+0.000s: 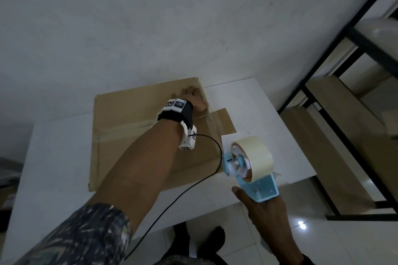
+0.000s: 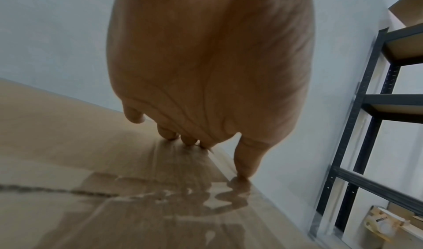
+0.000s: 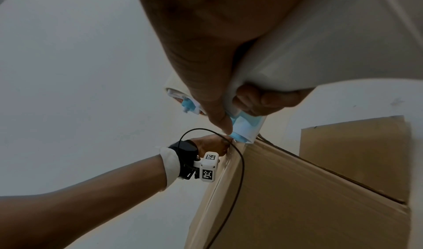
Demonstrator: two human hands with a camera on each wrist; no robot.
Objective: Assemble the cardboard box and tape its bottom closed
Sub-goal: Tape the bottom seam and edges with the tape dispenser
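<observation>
A brown cardboard box (image 1: 133, 118) lies on the white table (image 1: 53, 157), with a strip of clear tape (image 1: 120, 130) along its top seam. My left hand (image 1: 192, 98) presses its fingertips (image 2: 169, 135) on the box (image 2: 68, 144) near the far right edge; the thumb sits on the glossy tape (image 2: 160, 195). My right hand (image 1: 265, 211) grips the handle of a blue tape dispenser (image 1: 258, 185) with a pale tape roll (image 1: 252, 157), held just off the box's near right corner. In the right wrist view the dispenser (image 3: 245, 128) hangs above the box (image 3: 297, 198).
A cardboard flap (image 1: 221, 120) sticks out to the right of the box. A black cable (image 1: 193, 185) runs from my left wrist across the table. A black metal shelf (image 1: 323, 66) stands to the right, close to the table. White wall behind.
</observation>
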